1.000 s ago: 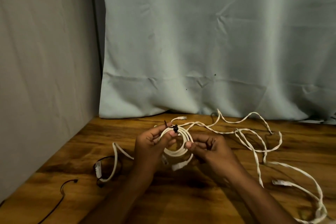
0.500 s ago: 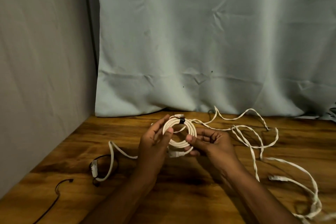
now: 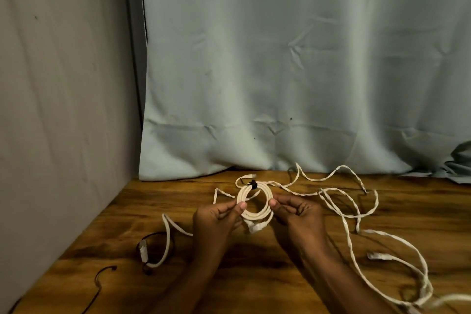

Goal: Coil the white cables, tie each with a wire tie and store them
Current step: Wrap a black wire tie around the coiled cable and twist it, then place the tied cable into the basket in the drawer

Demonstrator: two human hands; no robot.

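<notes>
A pale curtain (image 3: 293,71) hangs behind your wooden table (image 3: 267,275). Loose white cables (image 3: 349,214) sprawl to your right. Your left hand (image 3: 216,216) and right hand (image 3: 298,211) pinch opposite sides of the coiled cable (image 3: 243,213), its black wire tie (image 3: 253,183) on top.

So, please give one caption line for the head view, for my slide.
Both hands, left and right, hold a tied white coil above the table; loose cable lies nearby.
</notes>
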